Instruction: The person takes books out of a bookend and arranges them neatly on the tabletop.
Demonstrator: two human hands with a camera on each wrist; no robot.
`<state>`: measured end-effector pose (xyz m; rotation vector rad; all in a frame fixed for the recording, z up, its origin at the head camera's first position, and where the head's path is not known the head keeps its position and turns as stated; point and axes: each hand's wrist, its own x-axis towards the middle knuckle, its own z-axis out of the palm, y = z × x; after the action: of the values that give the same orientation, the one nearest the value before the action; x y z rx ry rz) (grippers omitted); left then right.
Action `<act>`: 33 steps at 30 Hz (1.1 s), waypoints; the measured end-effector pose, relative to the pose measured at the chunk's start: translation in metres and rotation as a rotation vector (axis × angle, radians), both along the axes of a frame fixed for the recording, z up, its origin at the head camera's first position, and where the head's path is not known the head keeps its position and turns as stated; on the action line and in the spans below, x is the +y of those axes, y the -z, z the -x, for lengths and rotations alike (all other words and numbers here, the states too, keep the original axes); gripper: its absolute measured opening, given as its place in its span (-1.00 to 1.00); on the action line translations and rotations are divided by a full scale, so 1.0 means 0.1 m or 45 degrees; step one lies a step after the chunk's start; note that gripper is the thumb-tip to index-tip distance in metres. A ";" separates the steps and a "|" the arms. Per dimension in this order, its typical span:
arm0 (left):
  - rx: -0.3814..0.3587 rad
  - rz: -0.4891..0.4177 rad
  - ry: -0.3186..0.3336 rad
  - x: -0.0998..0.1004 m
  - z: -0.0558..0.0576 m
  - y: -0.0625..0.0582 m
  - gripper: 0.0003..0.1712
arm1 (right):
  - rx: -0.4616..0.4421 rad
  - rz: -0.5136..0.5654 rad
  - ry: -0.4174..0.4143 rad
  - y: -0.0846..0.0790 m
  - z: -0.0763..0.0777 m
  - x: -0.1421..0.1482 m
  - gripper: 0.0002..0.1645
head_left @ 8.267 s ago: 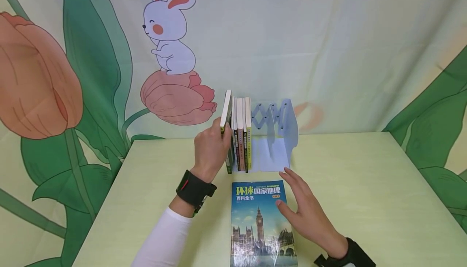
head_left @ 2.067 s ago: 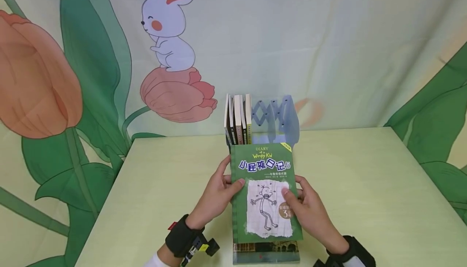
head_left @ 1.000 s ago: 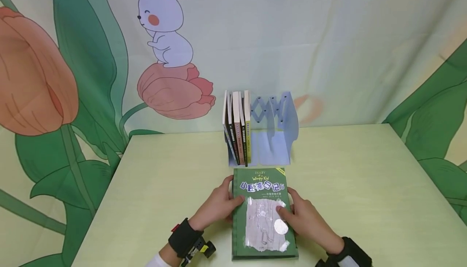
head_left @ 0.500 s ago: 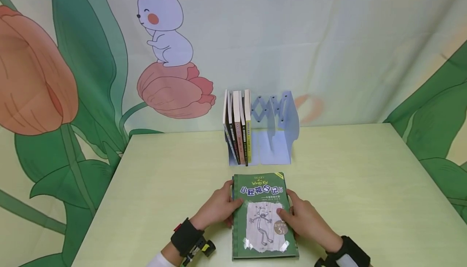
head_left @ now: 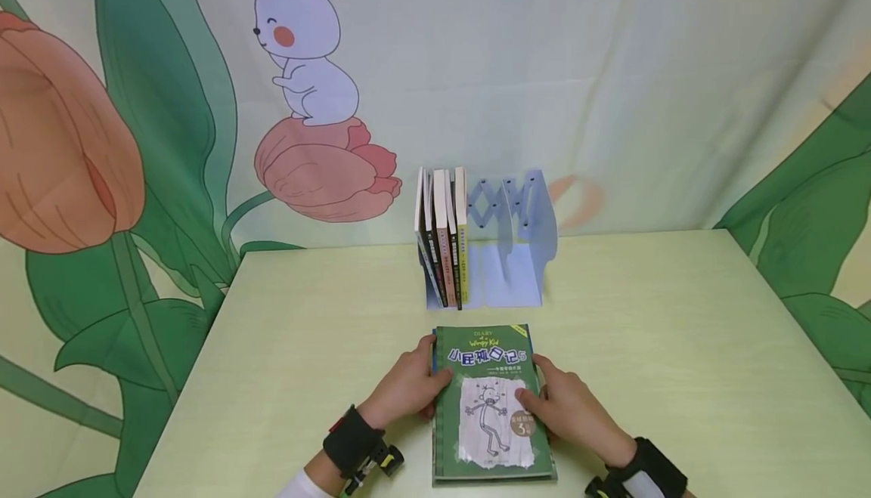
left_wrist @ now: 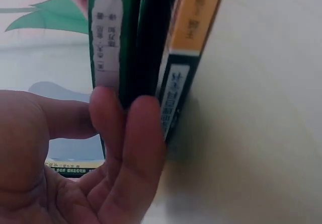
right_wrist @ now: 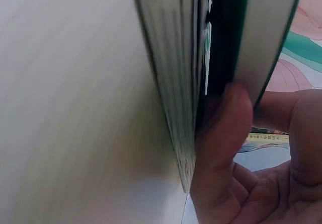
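Note:
A green paperback (head_left: 493,419) with a cartoon figure on its cover faces up near the table's front. My left hand (head_left: 404,385) holds its left edge, thumb on the cover and fingers underneath. On the opposite edge, my right hand (head_left: 578,411) grips it the same way. Directly below lies a thicker geography book (left_wrist: 176,78), almost wholly covered in the head view. Both wrist views show a dark gap between the two books, with fingertips reaching into it.
Behind the hands stands a pale blue expandable bookend (head_left: 513,279). Several upright books (head_left: 445,249) fill its left part, the leftmost ones leaning. A printed cloth backdrop (head_left: 646,105) hangs behind the table (head_left: 306,317).
Earlier, my left hand gripped a book at the bookend's left end; the green book then came over the geography book, held in both hands. Over the last second it moved slightly towards me.

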<state>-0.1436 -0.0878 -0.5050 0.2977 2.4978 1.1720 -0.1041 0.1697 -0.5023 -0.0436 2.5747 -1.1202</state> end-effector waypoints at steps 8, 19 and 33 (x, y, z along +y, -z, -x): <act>0.139 0.284 -0.102 0.00 0.01 0.01 -0.22 | 0.089 -0.151 0.008 0.00 0.01 0.00 -0.21; 0.305 0.217 -0.202 -0.10 0.07 -0.21 -0.33 | 0.412 -0.184 0.020 -0.07 0.03 0.04 -0.17; 0.604 0.123 -0.376 -0.19 0.22 -0.71 -0.46 | 0.760 -0.024 -0.070 -0.25 -0.03 0.05 0.06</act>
<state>-0.1658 -0.1064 -0.4344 0.2027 3.0885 1.1938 -0.1011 0.1746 -0.4770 -0.5135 3.0689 -1.2009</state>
